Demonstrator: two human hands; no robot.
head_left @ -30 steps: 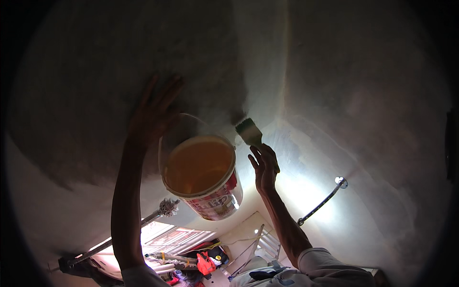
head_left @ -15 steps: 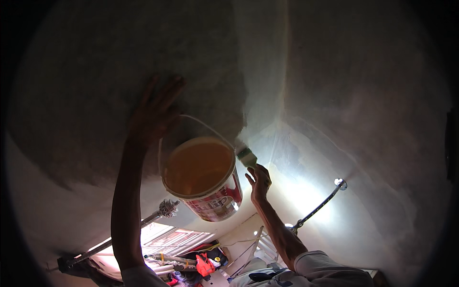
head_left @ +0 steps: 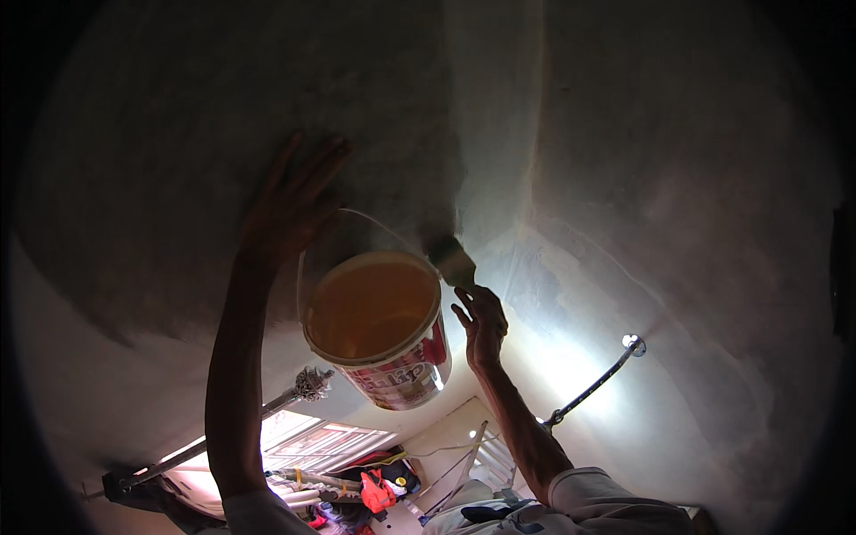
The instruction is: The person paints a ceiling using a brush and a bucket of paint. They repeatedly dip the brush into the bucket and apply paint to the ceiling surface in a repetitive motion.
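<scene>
My left hand [head_left: 292, 201] is spread against the dark wall surface [head_left: 178, 205], its fingers stretched out. From it a white bucket [head_left: 401, 383] with red printing hangs by a thin wire handle; just where the wire crosses the hand is lost in shadow. The bucket is tilted, showing its tan inside, and I cannot tell how full it is. To the right of its rim, my right hand [head_left: 484, 325] grips a flat paintbrush [head_left: 453, 260] by its handle. The bristles point up, at the edge between the dark area and a lighter strip [head_left: 495, 178] along the corner.
A metal rod [head_left: 285, 401] with a crumpled wrap at its end extends at lower left. Another rod [head_left: 593, 383] meets the right wall at a round flange [head_left: 634, 345]. Below are a bright barred window [head_left: 330, 446], an orange cloth [head_left: 377, 490] among clutter, and a white ladder-like frame [head_left: 490, 456].
My right hand has moved the paintbrush up and slightly left, so its bristles now lie in shadow. The left hand and the hanging bucket have barely shifted.
</scene>
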